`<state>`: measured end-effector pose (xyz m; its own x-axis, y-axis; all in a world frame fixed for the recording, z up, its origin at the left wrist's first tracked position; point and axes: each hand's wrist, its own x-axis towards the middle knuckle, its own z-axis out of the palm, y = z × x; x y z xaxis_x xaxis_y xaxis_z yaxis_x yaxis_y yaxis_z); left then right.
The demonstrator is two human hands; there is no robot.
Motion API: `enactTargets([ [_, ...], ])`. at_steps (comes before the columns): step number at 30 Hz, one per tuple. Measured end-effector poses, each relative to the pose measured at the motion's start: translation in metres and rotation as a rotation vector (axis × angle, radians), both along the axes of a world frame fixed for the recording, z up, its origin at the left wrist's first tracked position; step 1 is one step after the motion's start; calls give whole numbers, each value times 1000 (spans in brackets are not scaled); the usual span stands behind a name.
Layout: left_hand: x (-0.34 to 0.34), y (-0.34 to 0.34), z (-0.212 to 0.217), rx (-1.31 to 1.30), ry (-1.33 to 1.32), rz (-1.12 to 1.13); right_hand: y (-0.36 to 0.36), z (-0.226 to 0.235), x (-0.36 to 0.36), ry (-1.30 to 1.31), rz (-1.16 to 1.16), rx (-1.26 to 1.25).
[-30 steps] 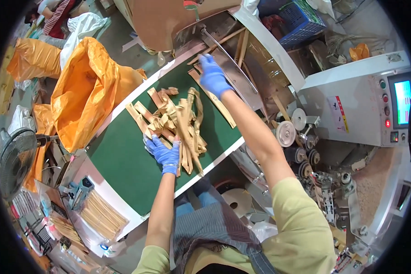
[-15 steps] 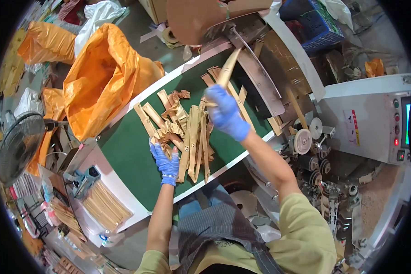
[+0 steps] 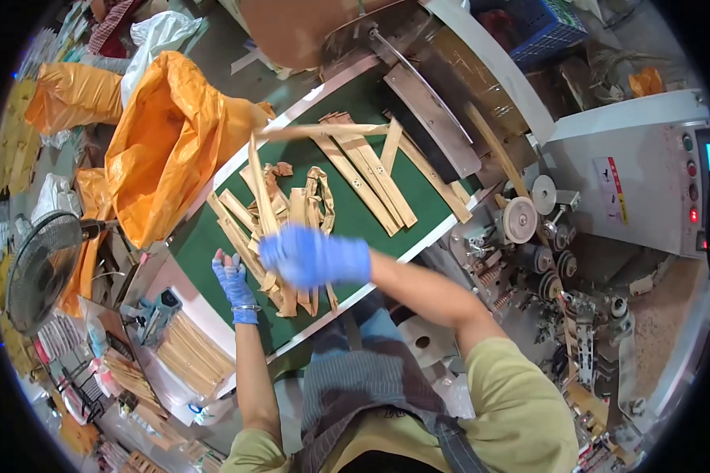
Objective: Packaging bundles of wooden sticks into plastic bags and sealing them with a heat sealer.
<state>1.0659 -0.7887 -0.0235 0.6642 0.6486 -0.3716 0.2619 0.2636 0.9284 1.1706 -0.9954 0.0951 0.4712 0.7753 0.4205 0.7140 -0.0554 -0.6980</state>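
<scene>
My right hand [image 3: 312, 256], in a blue glove and smeared by motion, is closed over the middle of a loose pile. From its fist a long brown paper strip [image 3: 262, 185] rises toward the far edge of the table. My left hand [image 3: 234, 285], gloved with bare fingertips, holds nothing, its fingers a little apart at the pile's left side. The pile holds several brown paper strips [image 3: 233, 229], some flat and some crumpled. Farther right, several flat strips [image 3: 363, 177] lie side by side. Under the right hand, part of the pile is hidden.
The green table top [image 3: 201, 248] has a pale raised rim. Beyond its left edge stands an open orange sack [image 3: 162, 158]. A fan [image 3: 43, 272] and a stack of brown strips [image 3: 193, 355] are at left. Machine rollers [image 3: 521, 221] and a grey control cabinet [image 3: 647, 189] stand at right.
My right hand has swept left and nearer to me, over the pile, with a strip in it. My left hand has come off the pile to the left. The view has shifted slightly.
</scene>
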Motion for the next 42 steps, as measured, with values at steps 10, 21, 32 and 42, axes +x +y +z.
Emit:
enactTargets([
  [10,10,-73,154,978,-446,-579,-86,98,-25,1690,473,1247],
  [21,-46,32,7,1169,588,-339,60,-91,-131,897,-1172,-6],
  [32,-9,-10,25,1247,1023,-441,-48,-23,-91,345,-541,-245],
  [42,-18,34,-4,1173,788,-729,-510,315,-5,-1271,-2281,-513],
])
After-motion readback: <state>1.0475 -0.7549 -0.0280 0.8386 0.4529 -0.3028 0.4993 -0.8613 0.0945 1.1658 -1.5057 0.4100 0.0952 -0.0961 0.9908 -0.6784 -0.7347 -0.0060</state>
